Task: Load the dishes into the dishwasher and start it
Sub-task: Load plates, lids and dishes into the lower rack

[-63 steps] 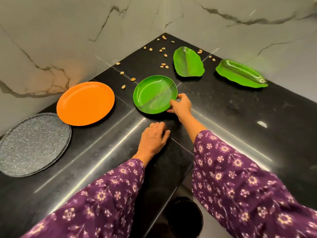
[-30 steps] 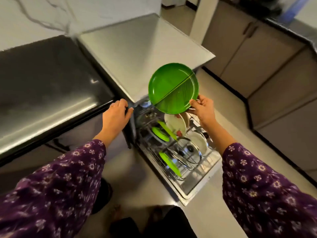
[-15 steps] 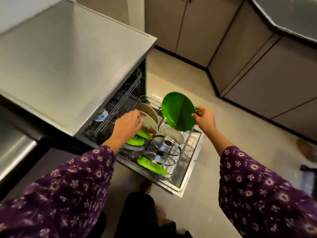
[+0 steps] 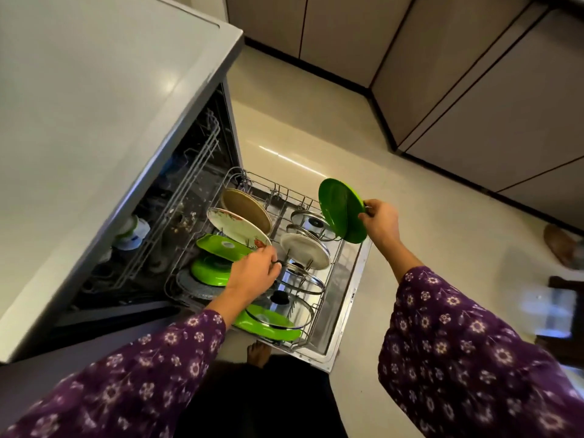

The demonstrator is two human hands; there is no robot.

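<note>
1. Nearest, the pulled-out grey wire lower rack (image 4: 332,273) sits over the open dishwasher door (image 4: 349,311). At its near end a flat lime-green plate (image 4: 271,325) leans beneath two steel-rimmed glass pot lids (image 4: 294,306). Everything stands on edge between tines, probably so that water can reach both faces.
2. The left hand (image 4: 256,273), in a purple floral sleeve (image 4: 151,358), reaches into the rack's middle. Its fingers are curled down by a dark lid knob. I cannot tell whether it grips the knob or only steadies things; it looks like clearing a slot.
3. Just beyond it stand a pale round lid (image 4: 305,251) and, to the left, a lime-green square dish (image 4: 221,245) and a white floral plate (image 4: 237,229).
4. The right hand (image 4: 380,222) pinches the rim of the round glossy green plate (image 4: 343,210), the piece now being loaded. The plate is on edge over the rack's far right corner, above a steel lid (image 4: 311,221), and is not yet seated. Holding it upright suits sliding it between tines.
5. Farther back, a round brown plate (image 4: 246,205) stands beside bare tines (image 4: 279,192), a likely slot.
6. Beyond lie the dishwasher's grey top surface (image 4: 94,90) and beige cabinets (image 4: 474,90).
</note>
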